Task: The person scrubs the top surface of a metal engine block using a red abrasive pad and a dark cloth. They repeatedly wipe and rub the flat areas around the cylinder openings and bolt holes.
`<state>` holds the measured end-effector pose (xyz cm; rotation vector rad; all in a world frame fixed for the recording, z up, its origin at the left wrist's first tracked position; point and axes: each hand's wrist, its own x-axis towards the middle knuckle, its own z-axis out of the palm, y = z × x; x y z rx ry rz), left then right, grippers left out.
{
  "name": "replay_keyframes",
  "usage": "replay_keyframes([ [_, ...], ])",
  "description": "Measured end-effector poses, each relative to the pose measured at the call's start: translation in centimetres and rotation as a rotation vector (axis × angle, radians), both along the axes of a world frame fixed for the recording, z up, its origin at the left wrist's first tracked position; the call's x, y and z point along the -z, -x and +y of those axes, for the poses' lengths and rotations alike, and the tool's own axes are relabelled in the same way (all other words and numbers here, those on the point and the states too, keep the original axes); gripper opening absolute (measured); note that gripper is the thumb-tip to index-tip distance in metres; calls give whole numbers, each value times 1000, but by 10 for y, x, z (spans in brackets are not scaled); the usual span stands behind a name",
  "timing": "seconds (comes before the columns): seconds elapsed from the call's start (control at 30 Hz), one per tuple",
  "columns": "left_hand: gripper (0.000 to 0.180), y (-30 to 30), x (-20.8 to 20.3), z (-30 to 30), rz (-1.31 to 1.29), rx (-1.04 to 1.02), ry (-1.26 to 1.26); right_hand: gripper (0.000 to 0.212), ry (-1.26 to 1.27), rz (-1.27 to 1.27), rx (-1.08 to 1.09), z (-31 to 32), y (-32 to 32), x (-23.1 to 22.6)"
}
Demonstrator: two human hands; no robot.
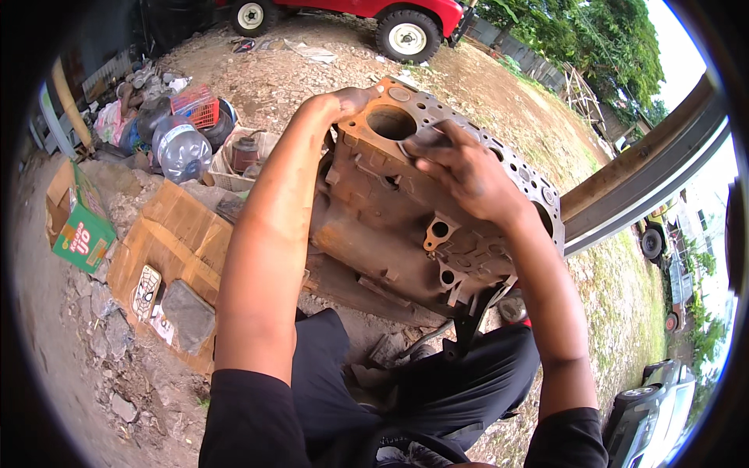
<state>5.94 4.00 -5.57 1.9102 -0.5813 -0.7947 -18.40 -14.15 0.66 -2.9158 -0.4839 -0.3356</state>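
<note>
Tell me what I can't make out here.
In the head view:
Surface under the right hand: hidden by that hand.
Engine block, far side: hidden by the block itself.
Red vehicle, roof: cut off by top edge.
Grey car, lower end: cut off by dark rim.

Far ground: red vehicle (351, 6), white-rimmed wheels (408, 37) | left: red plastic basket (204, 114), clear plastic jug (183, 152) just below it; green carton (82, 230), open, beside flattened cardboard (160, 226) | on cardboard: web-patterned phone case (145, 292), dark flat pad (188, 316) beside it | right: grey car (651, 409), lower edge; leafy trees (605, 47) above
</note>
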Motion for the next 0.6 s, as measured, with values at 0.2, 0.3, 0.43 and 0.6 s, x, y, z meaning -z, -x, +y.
replay_keyframes([
  [0.2, 83, -20, 7, 4, -85, -17, -2, 33, 38, -61, -37, 0, -1, -8],
  [0.3, 79, -27, 14, -3, -78, -26, 30, 32, 16, 1, -12, -2, -3, -8],
  [0.43, 78, -13, 6, -8, -15, 20, 79, 34, 42, 56, 50, 0, -10, -10],
  [0.6, 77, -17, 9, -3, -58, -26, 66, 35, 39, -90, -100, -1, 21, -8],
])
